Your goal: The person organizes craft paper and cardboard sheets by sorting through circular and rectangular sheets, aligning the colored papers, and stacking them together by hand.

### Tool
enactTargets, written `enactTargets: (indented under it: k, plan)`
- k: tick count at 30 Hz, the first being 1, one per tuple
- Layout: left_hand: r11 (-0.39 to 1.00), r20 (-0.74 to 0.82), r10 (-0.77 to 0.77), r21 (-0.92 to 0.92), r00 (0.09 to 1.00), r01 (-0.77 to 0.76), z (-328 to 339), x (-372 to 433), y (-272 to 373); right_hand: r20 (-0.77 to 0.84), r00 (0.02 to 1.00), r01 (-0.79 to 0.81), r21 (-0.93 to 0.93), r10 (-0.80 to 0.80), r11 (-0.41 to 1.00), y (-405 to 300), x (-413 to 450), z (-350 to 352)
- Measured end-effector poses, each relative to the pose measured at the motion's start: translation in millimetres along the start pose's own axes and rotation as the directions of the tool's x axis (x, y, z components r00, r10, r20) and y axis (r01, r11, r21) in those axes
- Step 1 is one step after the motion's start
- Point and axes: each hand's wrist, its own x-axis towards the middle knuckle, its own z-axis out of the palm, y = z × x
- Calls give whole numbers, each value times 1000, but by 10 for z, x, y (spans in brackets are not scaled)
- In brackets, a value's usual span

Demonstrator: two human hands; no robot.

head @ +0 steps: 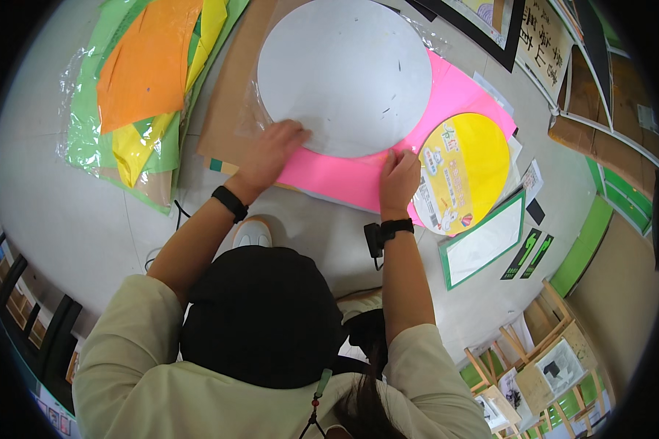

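A large round grey-white board (345,77) lies over pink sheets (329,178) and brown kraft paper (228,104) on the floor. My left hand (274,153) rests on the lower left edge of the round board, fingers on its surface; whether it grips anything is hidden. At the board's lower right edge, my right hand (400,178) has its thumb and fingertips pinched together over the pink sheet's edge; what lies between them is too small to tell. Just right of that hand is a round yellow pack (486,164) with a printed label.
Green, yellow and orange sheets (143,66) in clear plastic lie at the left. A green-framed white panel (483,241) and black-green signs (521,255) are on the floor at the right. Wooden easels (549,362) stand lower right, a metal rack (609,118) upper right. A dark cable (180,211) lies near my shoe.
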Motion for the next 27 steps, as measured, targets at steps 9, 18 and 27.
enactTargets:
  k: [9,18,27]
  plan:
    - [978,212,199,20,957,-207,95,-22,322,25,998,-64,29,63,998,21,-12,-26]
    - [977,120,-145,175,982,123,-98,-178,147,8,1000,-24,-143,25,989,-105,10,-72]
    - [950,147,-197,275,969,151,-56,-279,115,107,959,228,263,-264,937,-1379,51,279]
